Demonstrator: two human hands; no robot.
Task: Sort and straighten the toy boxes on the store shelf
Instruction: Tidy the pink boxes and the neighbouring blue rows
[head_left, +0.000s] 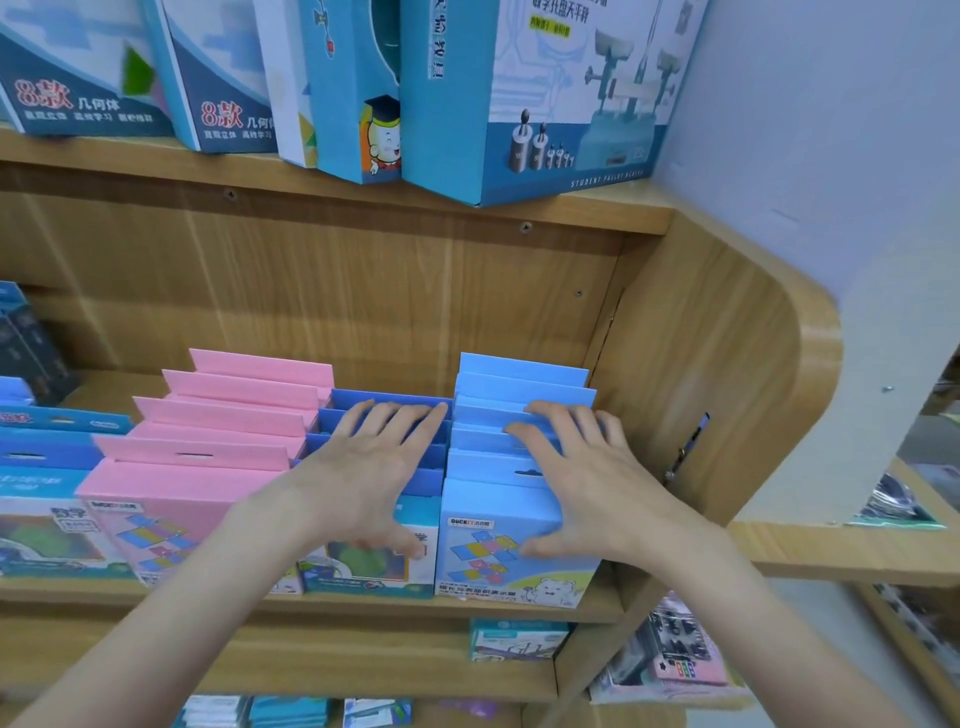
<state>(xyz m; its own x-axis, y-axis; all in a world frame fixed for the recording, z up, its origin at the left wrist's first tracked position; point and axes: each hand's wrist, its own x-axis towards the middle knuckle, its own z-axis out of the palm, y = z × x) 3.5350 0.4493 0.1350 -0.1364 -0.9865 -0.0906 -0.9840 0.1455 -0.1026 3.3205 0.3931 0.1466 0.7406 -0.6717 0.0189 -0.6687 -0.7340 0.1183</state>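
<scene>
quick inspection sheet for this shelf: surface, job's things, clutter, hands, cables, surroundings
surface: wooden middle shelf, boxes in rows front to back
job's things: pink cardboard boxes, dark blue cardboard boxes, light blue cardboard boxes, all upright
clutter: nothing seen
hands: left hand spread on the dark blue row; right hand spread on the light blue row
cables: nothing seen
surroundings: large blue boxes on upper shelf; grey wall right

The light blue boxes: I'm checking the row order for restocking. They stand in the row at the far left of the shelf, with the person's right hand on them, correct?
Not quite. The head view shows the light blue boxes in the row at the far right of the shelf, against the wooden side panel. The right hand does rest on them; the pink boxes stand further left.
</scene>
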